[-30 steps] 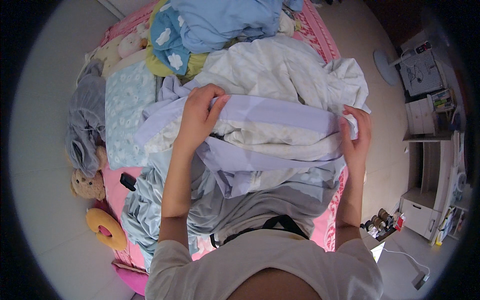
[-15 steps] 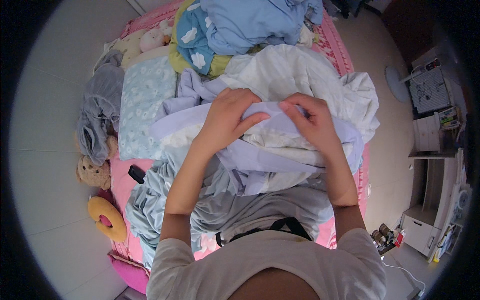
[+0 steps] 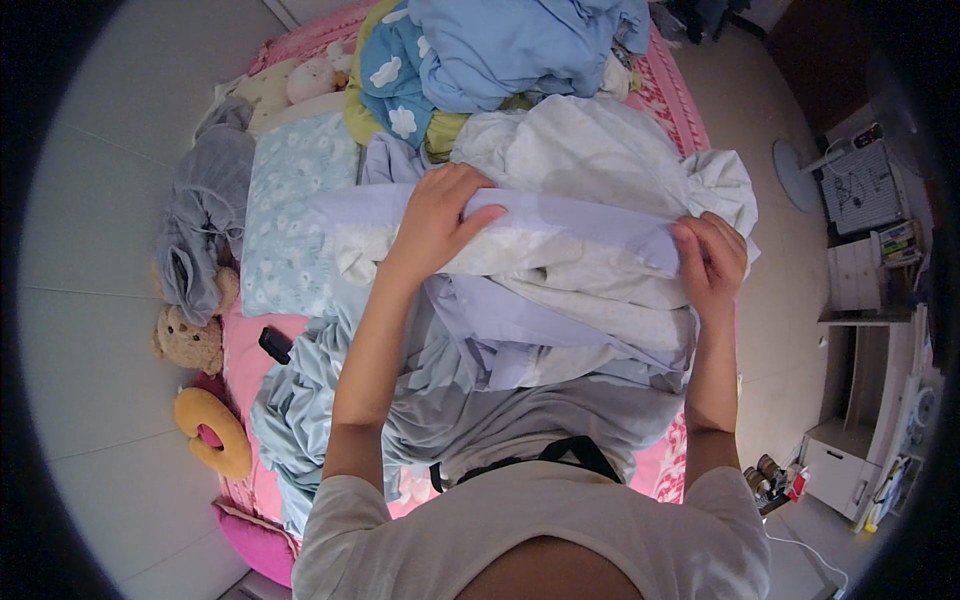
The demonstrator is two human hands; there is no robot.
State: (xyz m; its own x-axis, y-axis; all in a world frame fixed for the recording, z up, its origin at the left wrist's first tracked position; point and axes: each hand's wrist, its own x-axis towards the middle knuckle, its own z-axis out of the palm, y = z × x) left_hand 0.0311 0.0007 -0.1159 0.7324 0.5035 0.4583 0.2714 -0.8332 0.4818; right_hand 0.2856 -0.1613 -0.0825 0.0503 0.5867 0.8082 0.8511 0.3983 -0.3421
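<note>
A white duvet cover (image 3: 590,140) with a lavender border lies bunched across the bed in front of me. My left hand (image 3: 441,216) grips the lavender band at the left, its thumb on the near side. Farther right, my right hand (image 3: 712,260) pinches the same band near its right end. Between the two hands the band is stretched fairly straight. Below it hang loose folds of white and lavender cloth. Under these, closer to my body, spreads a crumpled pale blue-grey sheet (image 3: 330,400).
A light blue floral pillow (image 3: 290,210), a grey garment (image 3: 205,200), a teddy bear (image 3: 190,338) and a yellow ring cushion (image 3: 213,433) line the left side. A black object (image 3: 274,345) lies nearby. Blue bedding (image 3: 520,50) is heaped at the back. A white cabinet (image 3: 838,465) stands right.
My right hand has moved right along the lavender band, and my left hand slightly left and away from me. The band between them is now longer and straighter.
</note>
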